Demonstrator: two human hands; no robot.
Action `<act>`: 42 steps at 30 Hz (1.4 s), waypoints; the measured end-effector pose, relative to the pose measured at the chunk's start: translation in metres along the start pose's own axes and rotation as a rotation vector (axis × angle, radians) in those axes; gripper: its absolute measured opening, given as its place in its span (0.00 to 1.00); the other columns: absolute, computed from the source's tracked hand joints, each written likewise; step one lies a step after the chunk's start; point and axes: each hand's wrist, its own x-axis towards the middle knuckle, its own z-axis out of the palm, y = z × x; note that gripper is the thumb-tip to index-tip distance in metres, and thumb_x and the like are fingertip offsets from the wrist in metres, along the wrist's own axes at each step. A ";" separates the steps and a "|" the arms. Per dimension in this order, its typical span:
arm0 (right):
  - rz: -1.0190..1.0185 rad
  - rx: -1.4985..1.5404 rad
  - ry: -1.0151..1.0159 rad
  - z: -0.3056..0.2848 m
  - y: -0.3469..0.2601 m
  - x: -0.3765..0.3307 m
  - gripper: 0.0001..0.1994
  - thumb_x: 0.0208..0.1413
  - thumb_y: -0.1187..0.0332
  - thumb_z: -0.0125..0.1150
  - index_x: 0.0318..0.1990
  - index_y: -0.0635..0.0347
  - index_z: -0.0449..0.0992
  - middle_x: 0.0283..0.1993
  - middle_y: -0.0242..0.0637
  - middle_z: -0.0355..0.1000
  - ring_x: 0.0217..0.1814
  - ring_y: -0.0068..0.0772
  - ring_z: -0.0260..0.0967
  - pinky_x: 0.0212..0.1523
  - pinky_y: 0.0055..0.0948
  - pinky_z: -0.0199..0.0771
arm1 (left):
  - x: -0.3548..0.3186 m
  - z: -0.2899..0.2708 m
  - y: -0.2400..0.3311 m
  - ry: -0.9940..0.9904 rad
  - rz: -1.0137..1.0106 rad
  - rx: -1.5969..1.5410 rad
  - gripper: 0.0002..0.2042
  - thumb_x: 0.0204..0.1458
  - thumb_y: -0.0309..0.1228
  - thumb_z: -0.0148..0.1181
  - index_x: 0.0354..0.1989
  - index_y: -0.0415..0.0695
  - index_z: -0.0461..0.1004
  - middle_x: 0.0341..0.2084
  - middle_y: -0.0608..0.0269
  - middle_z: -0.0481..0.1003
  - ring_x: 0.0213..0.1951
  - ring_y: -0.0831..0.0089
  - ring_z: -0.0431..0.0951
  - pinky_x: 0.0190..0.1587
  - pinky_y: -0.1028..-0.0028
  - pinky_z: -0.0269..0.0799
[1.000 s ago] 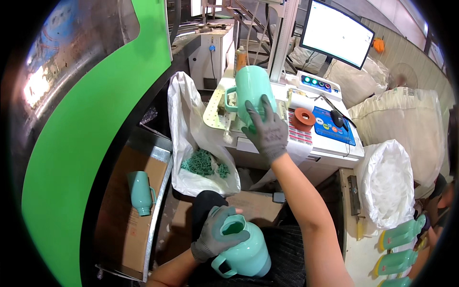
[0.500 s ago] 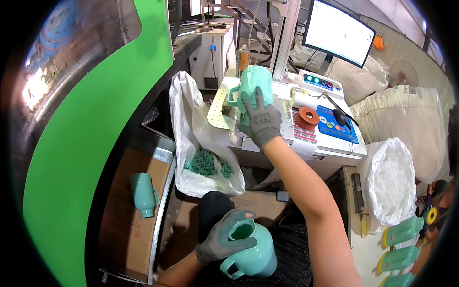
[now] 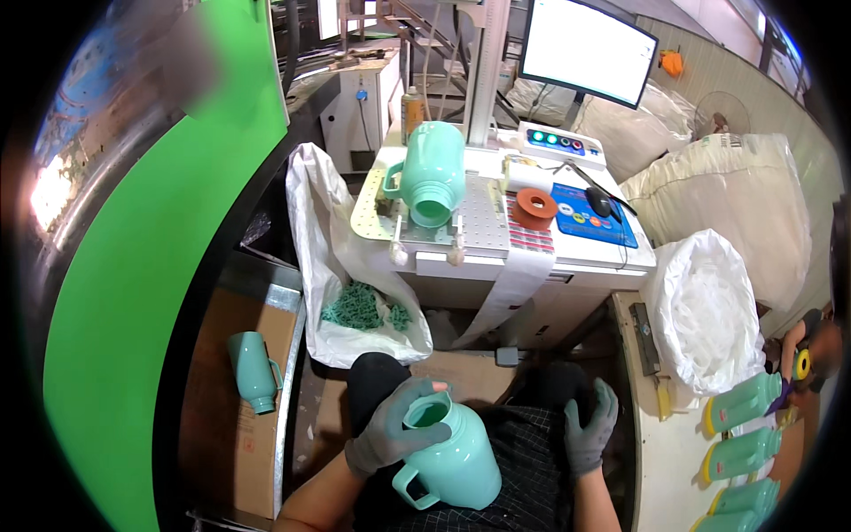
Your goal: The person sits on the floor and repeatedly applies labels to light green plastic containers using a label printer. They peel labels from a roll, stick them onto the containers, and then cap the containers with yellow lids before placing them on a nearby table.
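Observation:
In my lap a mint-green plastic jug (image 3: 463,463) with a side handle stands tilted, its open mouth facing up. My gloved left hand (image 3: 388,433) is closed round its neck and rim. Out to the right, beside my thigh, my gloved right hand (image 3: 589,430) is empty with its fingers apart. A second mint-green jug (image 3: 434,164) lies on the perforated metal plate (image 3: 487,213) of the machine table, its open neck pointing toward me and its handle to the left. White-tipped supports (image 3: 456,239) stick out at the plate's front edge.
A darker green jug (image 3: 253,368) lies in a cardboard-lined bin at left. A white sack (image 3: 315,222) holds green plastic scraps. Orange tape (image 3: 535,208), a mouse (image 3: 597,202) and a monitor (image 3: 587,49) are at the table. Several green jugs (image 3: 743,403) line the right bench, near another person.
My right hand has let go of the jug on the machine plate and drawn back to my right side. My left hand still holds the lap jug. The view has shifted slightly.

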 end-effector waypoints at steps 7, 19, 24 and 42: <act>0.115 -0.072 -0.031 -0.059 0.013 -0.058 0.27 0.58 0.61 0.74 0.64 0.59 0.76 0.62 0.48 0.75 0.65 0.54 0.71 0.66 0.49 0.69 | 0.057 0.027 0.049 -0.349 -0.187 0.221 0.40 0.45 0.34 0.80 0.69 0.42 0.69 0.57 0.59 0.75 0.59 0.66 0.75 0.64 0.64 0.72; 1.093 -0.927 -0.192 -0.361 0.076 -0.318 0.11 0.59 0.62 0.59 0.43 0.53 0.84 0.43 0.50 0.82 0.46 0.55 0.81 0.48 0.51 0.81 | 0.085 0.086 0.002 -0.598 -0.041 0.456 0.29 0.65 0.38 0.53 0.71 0.31 0.66 0.67 0.51 0.70 0.67 0.60 0.70 0.72 0.60 0.61; 1.873 -1.052 -0.581 -0.461 0.040 -0.324 0.35 0.60 0.35 0.60 0.55 0.61 0.85 0.58 0.52 0.82 0.62 0.48 0.80 0.64 0.43 0.77 | 0.102 0.076 0.001 -0.560 -0.015 0.426 0.28 0.65 0.36 0.52 0.71 0.31 0.66 0.64 0.50 0.72 0.64 0.61 0.72 0.71 0.62 0.63; 2.048 -0.977 -0.378 -0.483 0.040 -0.372 0.21 0.54 0.52 0.75 0.44 0.62 0.86 0.45 0.47 0.85 0.48 0.46 0.84 0.49 0.41 0.84 | 0.097 0.057 -0.025 -0.493 -0.017 0.367 0.28 0.63 0.40 0.56 0.67 0.33 0.69 0.61 0.51 0.72 0.62 0.59 0.70 0.69 0.59 0.63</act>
